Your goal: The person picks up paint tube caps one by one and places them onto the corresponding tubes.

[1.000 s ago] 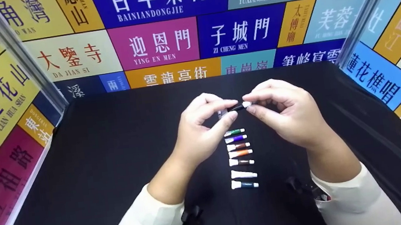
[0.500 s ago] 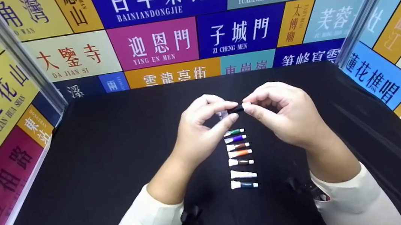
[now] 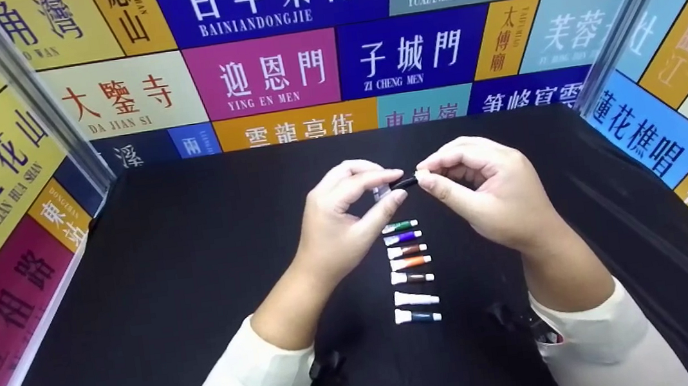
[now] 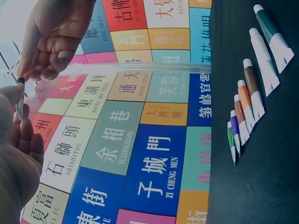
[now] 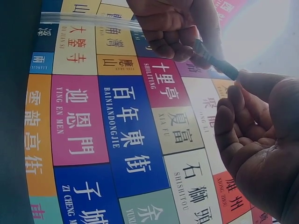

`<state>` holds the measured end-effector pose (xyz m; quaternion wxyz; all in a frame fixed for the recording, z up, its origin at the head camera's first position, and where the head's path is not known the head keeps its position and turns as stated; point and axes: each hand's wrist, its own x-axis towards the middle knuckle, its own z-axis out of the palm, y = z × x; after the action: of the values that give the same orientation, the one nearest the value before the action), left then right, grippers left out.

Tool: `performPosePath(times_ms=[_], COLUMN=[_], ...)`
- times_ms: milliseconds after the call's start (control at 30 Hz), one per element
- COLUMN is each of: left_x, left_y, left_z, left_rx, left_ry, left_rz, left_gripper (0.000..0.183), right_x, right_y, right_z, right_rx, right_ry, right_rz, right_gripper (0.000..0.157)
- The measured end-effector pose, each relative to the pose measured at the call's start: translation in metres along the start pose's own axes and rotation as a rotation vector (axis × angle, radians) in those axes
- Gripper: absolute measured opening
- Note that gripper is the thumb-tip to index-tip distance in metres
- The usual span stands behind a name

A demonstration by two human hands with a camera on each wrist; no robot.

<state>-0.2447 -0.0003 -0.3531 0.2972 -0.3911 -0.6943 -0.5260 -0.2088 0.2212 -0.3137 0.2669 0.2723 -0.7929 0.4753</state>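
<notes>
Above the far part of the black-covered table, my left hand pinches a small black paint tube between thumb and fingertips. Its clear-white flat end pokes out behind those fingers. My right hand pinches the tube's other end, where the white cap is mostly covered by thumb and forefinger. The right wrist view shows the tube tilted, spanning both hands. Below the hands lies a column of paint tubes: green, purple, reddish-brown, orange, dark brown, white and dark teal.
Black cloth covers the table. Printed panels with large characters stand behind and at both sides. Metal posts rise at the back corners. Dark straps hang near the sleeves.
The right fingertips have closed in over the white cap, which showed more plainly one second ago. Both hands have shifted only slightly. The laid-out tubes stay where they were.
</notes>
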Motion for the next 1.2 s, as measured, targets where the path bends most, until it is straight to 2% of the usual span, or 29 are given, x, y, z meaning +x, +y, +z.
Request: performPosePath(times_ms=[167,333,533,667,900,1200], left_x=[0.001,0.001,0.002,0.003,0.0,-0.002], left_y=[-0.004,-0.014,-0.029,-0.044,-0.071,-0.097], left_z=[0.002,0.004,0.009,0.016,0.027,0.041], left_rx=[-0.004,0.017,0.11,0.173,0.239,0.28], left_ry=[0.01,-0.007,-0.103,-0.171,-0.245,-0.318], left_rz=[-0.027,-0.084,-0.148,-0.195,-0.309,-0.439], left_gripper=[0.023,0.023,0.024,0.023,0.022,0.02], right_x=[0.0,0.001,0.003,0.005,0.007,0.012], right_y=[0.002,0.002,0.004,0.013,0.03,0.057], right_z=[-0.001,-0.004,-0.006,-0.005,-0.004,0.0], right_rx=[0.034,0.07,0.108,0.089,0.035,-0.031], right_ry=[0.013,0.049,0.05,0.054,0.067,-0.005], right_rz=[0.004,0.017,0.02,0.039,0.127,0.265], right_gripper=[0.016,0.019,0.019,0.018,0.016,0.018])
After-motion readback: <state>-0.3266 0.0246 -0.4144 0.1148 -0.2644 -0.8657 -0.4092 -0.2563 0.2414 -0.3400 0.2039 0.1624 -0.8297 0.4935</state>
